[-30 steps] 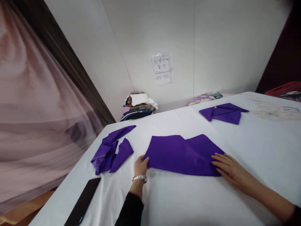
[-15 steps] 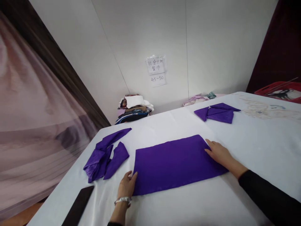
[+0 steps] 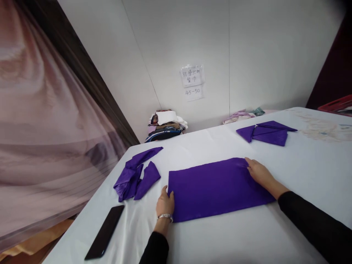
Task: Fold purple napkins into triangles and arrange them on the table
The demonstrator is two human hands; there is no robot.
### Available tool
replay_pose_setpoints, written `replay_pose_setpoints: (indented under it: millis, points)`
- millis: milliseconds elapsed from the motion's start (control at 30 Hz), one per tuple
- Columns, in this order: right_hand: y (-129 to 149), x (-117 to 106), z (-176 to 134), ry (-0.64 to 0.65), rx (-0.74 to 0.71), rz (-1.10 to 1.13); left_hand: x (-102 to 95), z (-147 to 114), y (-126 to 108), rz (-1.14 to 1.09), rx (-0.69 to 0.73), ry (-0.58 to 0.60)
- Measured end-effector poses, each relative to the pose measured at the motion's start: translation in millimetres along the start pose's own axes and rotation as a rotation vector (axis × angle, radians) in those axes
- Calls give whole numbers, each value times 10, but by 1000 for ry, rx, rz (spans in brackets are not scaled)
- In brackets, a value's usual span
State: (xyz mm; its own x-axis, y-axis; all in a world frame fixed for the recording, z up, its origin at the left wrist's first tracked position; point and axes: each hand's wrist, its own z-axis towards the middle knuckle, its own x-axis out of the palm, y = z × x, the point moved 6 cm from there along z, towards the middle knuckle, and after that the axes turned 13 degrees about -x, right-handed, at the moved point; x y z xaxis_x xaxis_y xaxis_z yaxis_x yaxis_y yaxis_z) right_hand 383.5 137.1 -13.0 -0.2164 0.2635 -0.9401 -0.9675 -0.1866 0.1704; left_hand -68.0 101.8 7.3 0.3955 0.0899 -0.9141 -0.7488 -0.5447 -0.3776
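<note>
A purple cloth napkin (image 3: 217,190) lies as a flat, wide rectangle on the white-covered table. At its left edge rests my left hand (image 3: 165,203), wearing a bracelet, with thumb and fingers apart. My right hand (image 3: 260,173) has the far right corner of the napkin between thumb and fingers, and the cloth puckers slightly there. Some of the right fingers are hidden from view. Left of the napkin lies a crumpled heap of purple cloth (image 3: 132,179). A folded purple cloth (image 3: 271,134) with pointed ends sits farther back on the right.
A black phone (image 3: 106,233) lies near the table's left edge. Behind the table are a stack of folded clothes (image 3: 166,126) and some pink cloth (image 3: 238,116). Handwritten paper signs (image 3: 193,82) hang on the wall. A pink curtain (image 3: 49,128) hangs at left; a red basket (image 3: 335,104) stands far right.
My right hand has come to the napkin's far right corner and taken hold of it. My left hand has shifted slightly up along the left edge. The whole view has swung a little left.
</note>
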Motion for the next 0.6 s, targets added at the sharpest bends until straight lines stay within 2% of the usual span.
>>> replay_pose_setpoints:
  millis: [100,167,233,300,400,467,533,600]
  points:
    - [-7,-81,2,5,-30,-53,-7,-45,5,54,23,1]
    - [93,-131,0,16,-56,-111,-54,-66,-4,106,32,-46]
    - [346,-185,-6,-30,-115,-134,-110,-116,-101,135,87,-134]
    - [763,-187,-17,-67,-218,-67,-89,-223,-334,140,230,-184]
    - [1530,-25,-29,25,-403,150,146,-438,-803,129,496,-117]
    - [1951,117,-9,100,-494,255,348,-520,-1042,156,601,-71]
    - [2167,258,55,173,-530,298,514,-480,-1141,216,610,-42]
    - [2142,366,153,232,-514,291,598,-340,-1106,263,563,-20]
